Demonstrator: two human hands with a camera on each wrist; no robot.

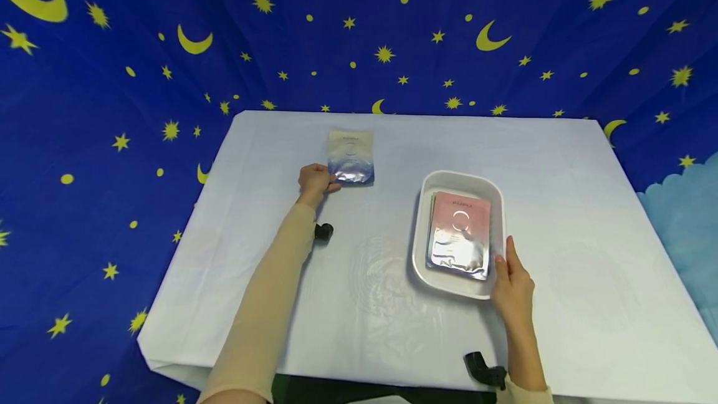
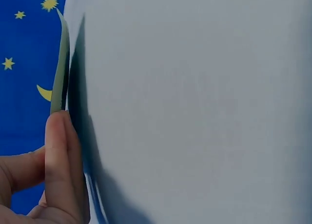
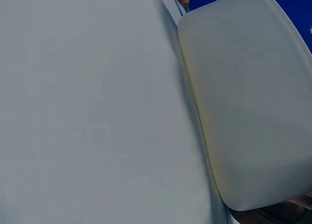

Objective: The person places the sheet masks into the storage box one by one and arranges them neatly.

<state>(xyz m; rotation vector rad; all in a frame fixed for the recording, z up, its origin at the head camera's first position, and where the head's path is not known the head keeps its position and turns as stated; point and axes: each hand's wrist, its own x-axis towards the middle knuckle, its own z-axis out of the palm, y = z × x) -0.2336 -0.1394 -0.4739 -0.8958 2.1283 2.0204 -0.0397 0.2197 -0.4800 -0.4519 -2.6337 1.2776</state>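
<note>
A cream-to-blue foil sachet (image 1: 351,156) is at the back of the table, and my left hand (image 1: 316,181) pinches its lower left corner. In the left wrist view that sachet (image 2: 60,68) appears edge-on, rising above the fingertips of the left hand (image 2: 61,160). My right hand (image 1: 513,285) grips the right wall of a white tray (image 1: 421,254), thumb at the rim. A pink-and-silver sachet (image 1: 461,235) tops a small stack inside. The right wrist view shows mostly the tray's outer wall (image 3: 248,107); the gripping hand is barely visible at the bottom.
Both things are on a white-covered table (image 1: 589,235). Behind it hangs a blue cloth (image 1: 336,36) with yellow stars and moons. Black wrist-worn devices show beside the left forearm (image 1: 323,232) and the right wrist.
</note>
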